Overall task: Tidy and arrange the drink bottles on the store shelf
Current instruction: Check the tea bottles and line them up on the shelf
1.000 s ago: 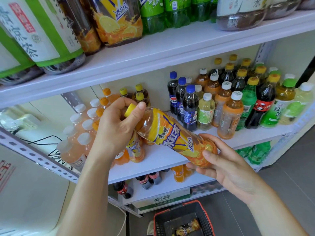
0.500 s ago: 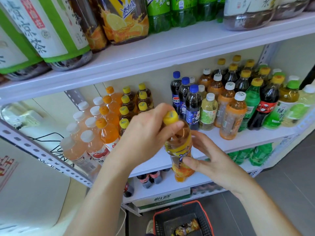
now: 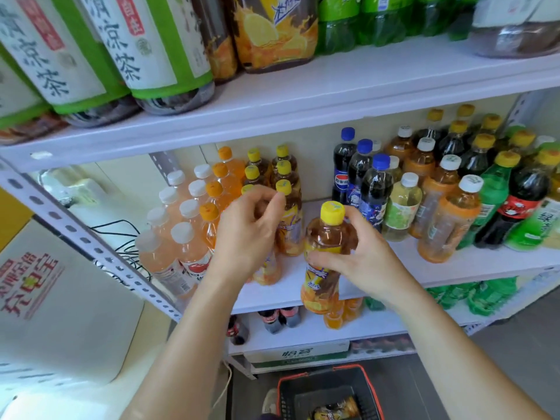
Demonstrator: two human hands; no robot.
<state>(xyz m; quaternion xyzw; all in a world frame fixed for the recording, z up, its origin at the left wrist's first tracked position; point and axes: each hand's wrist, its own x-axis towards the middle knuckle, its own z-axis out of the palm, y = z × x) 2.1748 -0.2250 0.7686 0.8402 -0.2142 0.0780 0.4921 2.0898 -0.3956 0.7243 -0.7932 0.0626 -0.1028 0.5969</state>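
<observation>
An iced tea bottle with a yellow cap and an orange-yellow label stands upright at the front edge of the middle shelf. My right hand grips it around its shoulder from the right. Just to the left, my left hand hovers with loosely curled fingers in front of a row of the same yellow-capped tea bottles and holds nothing. Its fingertips are close to the front bottle's cap.
Orange-capped and white-capped bottles fill the shelf's left part. Pepsi bottles and mixed teas and sodas crowd the right. Big bottles line the upper shelf. A red-rimmed basket with a bottle sits on the floor.
The tea bottle went from lying tilted in both hands to upright. My left hand let go of its cap and moved left toward the shelf row. My right hand now holds it alone.
</observation>
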